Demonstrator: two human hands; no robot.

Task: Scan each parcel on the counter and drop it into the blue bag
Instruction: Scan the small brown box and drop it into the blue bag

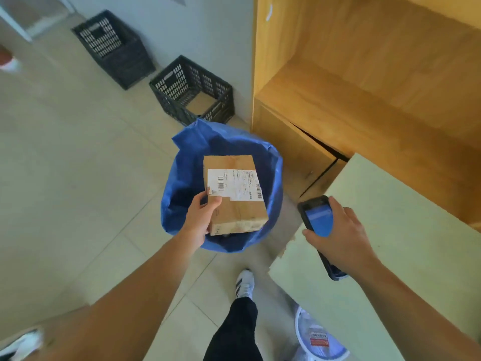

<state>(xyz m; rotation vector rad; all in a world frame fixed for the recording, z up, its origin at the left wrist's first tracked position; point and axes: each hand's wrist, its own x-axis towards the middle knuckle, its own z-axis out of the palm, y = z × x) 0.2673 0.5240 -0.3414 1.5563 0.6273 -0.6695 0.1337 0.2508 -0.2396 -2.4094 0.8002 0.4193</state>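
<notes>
Parcel [235,194]: gripped at its near-left corner by your left hand [201,217], above blue bag [182,165]. Right hand [338,230]: clasping scanner [318,220] at desk [403,243] edge.

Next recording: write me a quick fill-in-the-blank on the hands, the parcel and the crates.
1. The left hand grips the parcel, made of brown ____, over the blue bag.
2. The right hand holds a handheld scanner whose screen glows ____.
3. By the wall stand ____ black crates.
Missing: cardboard; blue; two.
</notes>
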